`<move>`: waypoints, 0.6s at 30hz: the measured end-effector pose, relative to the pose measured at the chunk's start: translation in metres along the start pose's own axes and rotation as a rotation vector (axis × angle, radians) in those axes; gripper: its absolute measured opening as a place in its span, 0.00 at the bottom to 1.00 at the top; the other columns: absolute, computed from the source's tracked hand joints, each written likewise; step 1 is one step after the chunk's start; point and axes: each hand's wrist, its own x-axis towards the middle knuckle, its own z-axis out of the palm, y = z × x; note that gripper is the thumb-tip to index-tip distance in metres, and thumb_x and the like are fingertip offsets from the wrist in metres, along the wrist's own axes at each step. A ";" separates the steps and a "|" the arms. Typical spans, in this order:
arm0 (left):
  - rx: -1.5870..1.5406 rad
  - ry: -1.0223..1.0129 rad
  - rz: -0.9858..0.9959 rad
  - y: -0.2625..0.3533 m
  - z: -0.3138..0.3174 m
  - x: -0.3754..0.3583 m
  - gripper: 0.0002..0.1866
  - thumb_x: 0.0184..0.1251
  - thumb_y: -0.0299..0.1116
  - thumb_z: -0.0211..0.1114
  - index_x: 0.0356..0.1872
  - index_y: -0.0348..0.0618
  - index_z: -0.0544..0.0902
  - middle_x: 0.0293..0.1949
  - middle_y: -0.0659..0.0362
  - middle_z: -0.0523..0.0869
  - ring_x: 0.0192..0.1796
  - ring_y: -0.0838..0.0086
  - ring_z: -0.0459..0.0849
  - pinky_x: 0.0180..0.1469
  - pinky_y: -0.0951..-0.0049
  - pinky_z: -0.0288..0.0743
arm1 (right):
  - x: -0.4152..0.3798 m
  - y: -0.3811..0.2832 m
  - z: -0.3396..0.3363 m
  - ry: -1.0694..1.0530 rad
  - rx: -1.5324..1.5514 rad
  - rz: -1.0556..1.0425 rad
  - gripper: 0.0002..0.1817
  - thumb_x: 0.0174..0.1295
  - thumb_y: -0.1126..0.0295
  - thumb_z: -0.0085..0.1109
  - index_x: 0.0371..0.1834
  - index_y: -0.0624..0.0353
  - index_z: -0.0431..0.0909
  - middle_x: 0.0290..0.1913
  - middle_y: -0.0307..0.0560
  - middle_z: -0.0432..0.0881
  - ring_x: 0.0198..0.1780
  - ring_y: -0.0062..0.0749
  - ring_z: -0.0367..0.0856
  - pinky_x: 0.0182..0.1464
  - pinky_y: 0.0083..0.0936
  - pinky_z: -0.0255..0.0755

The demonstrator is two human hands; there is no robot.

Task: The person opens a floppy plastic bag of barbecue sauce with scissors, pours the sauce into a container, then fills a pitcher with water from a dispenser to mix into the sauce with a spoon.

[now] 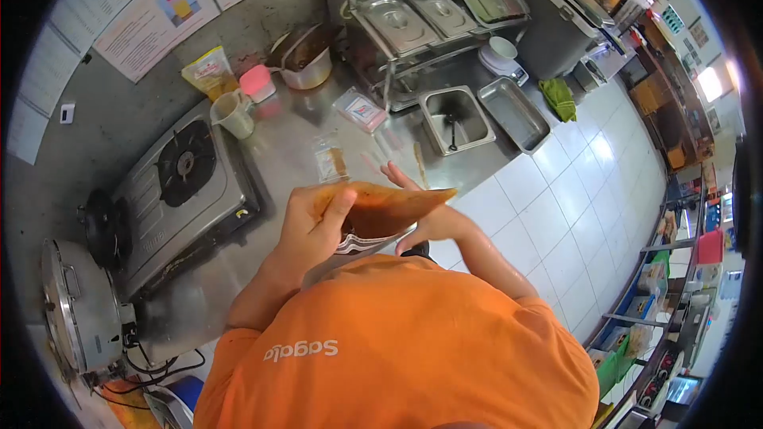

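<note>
My left hand (311, 221) is closed round the near left edge of an orange-brown pouch (389, 210), thumb pressed on its front. The pouch is raised in front of my chest, with a pointed corner to the right and a striped part low down. Behind and to the right of it is my right hand (433, 224), fingers stretched out beyond the pouch's upper edge and partly hidden by it. On the steel counter just ahead lie a small clear packet with brown contents (332, 160) and a pink-and-white packet (362, 111).
To the left stands a gas stove (183, 206), with a large round cooker (79, 302) nearer me. A jug (233, 114), pink tub (257, 82) and pot (308, 71) line the back. Right are a deep steel pan (433, 107), shallow tray (515, 114) and green cloth (559, 98).
</note>
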 end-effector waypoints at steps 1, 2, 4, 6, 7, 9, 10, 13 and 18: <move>-0.108 -0.025 -0.019 0.009 0.014 0.010 0.18 0.71 0.38 0.52 0.37 0.30 0.81 0.24 0.65 0.80 0.26 0.85 0.71 0.28 0.80 0.66 | -0.004 -0.007 0.006 0.129 0.175 -0.085 0.62 0.32 0.59 0.80 0.71 0.59 0.47 0.70 0.53 0.55 0.70 0.37 0.55 0.66 0.38 0.56; -0.215 -0.048 -0.035 0.015 0.027 0.021 0.17 0.72 0.37 0.52 0.38 0.30 0.81 0.26 0.65 0.81 0.28 0.85 0.73 0.29 0.81 0.67 | -0.008 -0.013 0.006 0.254 0.348 -0.174 0.62 0.32 0.58 0.81 0.71 0.59 0.48 0.69 0.52 0.57 0.69 0.37 0.55 0.68 0.37 0.52; -0.206 -0.130 -0.008 0.019 0.051 0.043 0.17 0.72 0.37 0.52 0.40 0.31 0.81 0.29 0.65 0.82 0.30 0.85 0.74 0.32 0.81 0.69 | -0.013 -0.028 -0.010 0.210 0.490 -0.244 0.57 0.38 0.58 0.77 0.70 0.58 0.49 0.69 0.51 0.58 0.69 0.37 0.56 0.67 0.36 0.53; -0.197 -0.199 0.017 0.024 0.075 0.063 0.17 0.72 0.37 0.52 0.41 0.31 0.81 0.31 0.64 0.82 0.33 0.84 0.75 0.34 0.82 0.70 | -0.024 -0.017 -0.035 0.319 0.764 -0.054 0.42 0.53 0.58 0.66 0.68 0.57 0.54 0.67 0.48 0.60 0.67 0.37 0.58 0.67 0.34 0.54; -0.280 -0.200 0.071 0.028 0.087 0.071 0.16 0.71 0.37 0.53 0.43 0.32 0.80 0.33 0.63 0.83 0.35 0.84 0.76 0.37 0.81 0.71 | -0.036 0.010 -0.051 0.481 0.877 0.207 0.34 0.60 0.59 0.59 0.66 0.57 0.57 0.66 0.47 0.62 0.67 0.37 0.59 0.67 0.34 0.54; -0.511 -0.131 0.083 0.033 0.109 0.086 0.17 0.70 0.38 0.55 0.45 0.32 0.79 0.38 0.61 0.84 0.40 0.81 0.79 0.44 0.79 0.73 | -0.054 0.112 -0.090 0.621 0.682 -0.220 0.22 0.68 0.58 0.46 0.60 0.59 0.66 0.62 0.47 0.68 0.62 0.35 0.66 0.63 0.33 0.60; -0.492 0.011 0.124 0.035 0.118 0.093 0.15 0.70 0.37 0.55 0.44 0.33 0.79 0.38 0.61 0.84 0.40 0.80 0.80 0.43 0.79 0.73 | -0.051 0.127 -0.131 0.762 -0.039 0.020 0.21 0.66 0.58 0.48 0.56 0.60 0.70 0.59 0.49 0.71 0.58 0.36 0.70 0.57 0.33 0.66; -0.394 0.297 0.316 0.036 0.132 0.114 0.13 0.68 0.37 0.57 0.40 0.36 0.80 0.37 0.61 0.83 0.40 0.80 0.80 0.43 0.78 0.73 | 0.001 0.118 -0.196 0.470 -0.611 0.232 0.22 0.56 0.55 0.57 0.44 0.64 0.75 0.39 0.60 0.81 0.42 0.56 0.79 0.44 0.41 0.73; -0.181 0.736 0.467 0.042 0.145 0.122 0.14 0.67 0.38 0.60 0.42 0.35 0.79 0.39 0.59 0.82 0.40 0.78 0.79 0.43 0.77 0.72 | 0.044 0.190 -0.198 0.022 -0.837 0.438 0.29 0.45 0.53 0.68 0.42 0.66 0.76 0.38 0.59 0.81 0.43 0.52 0.80 0.48 0.38 0.74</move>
